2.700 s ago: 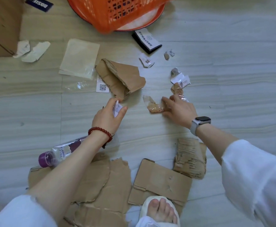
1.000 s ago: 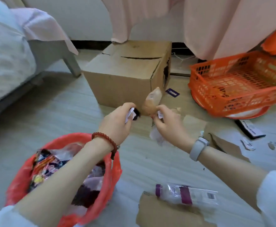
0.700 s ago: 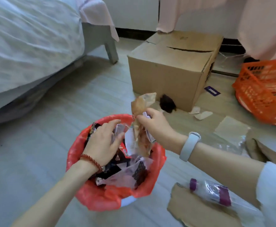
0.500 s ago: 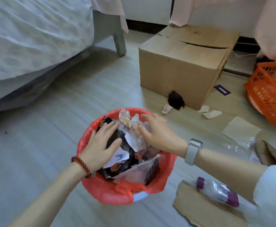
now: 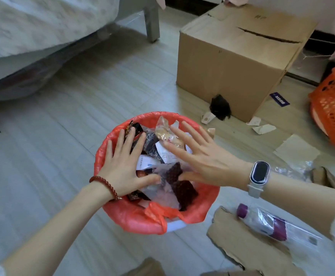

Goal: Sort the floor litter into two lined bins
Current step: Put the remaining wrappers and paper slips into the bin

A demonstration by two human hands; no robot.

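Observation:
A small bin with a red liner (image 5: 131, 217) stands on the floor in the middle, filled with wrappers (image 5: 152, 148) and paper scraps. My left hand (image 5: 123, 166) lies flat on the litter at the bin's left side, fingers spread. My right hand (image 5: 200, 158) is spread over the litter at the right, fingers straight, holding nothing. A clear plastic bottle with a purple cap (image 5: 270, 222) lies on torn cardboard (image 5: 242, 242) at the lower right.
A large cardboard box (image 5: 230, 62) stands behind the bin, with paper scraps (image 5: 262, 128) and a dark clump (image 5: 220, 107) at its base. An orange basket (image 5: 333, 116) is at the right edge. A bed (image 5: 43, 32) fills the upper left.
Both hands carried wrappers from the floor to the red-lined bin and let them go. They now lie spread flat on the litter in the bin.

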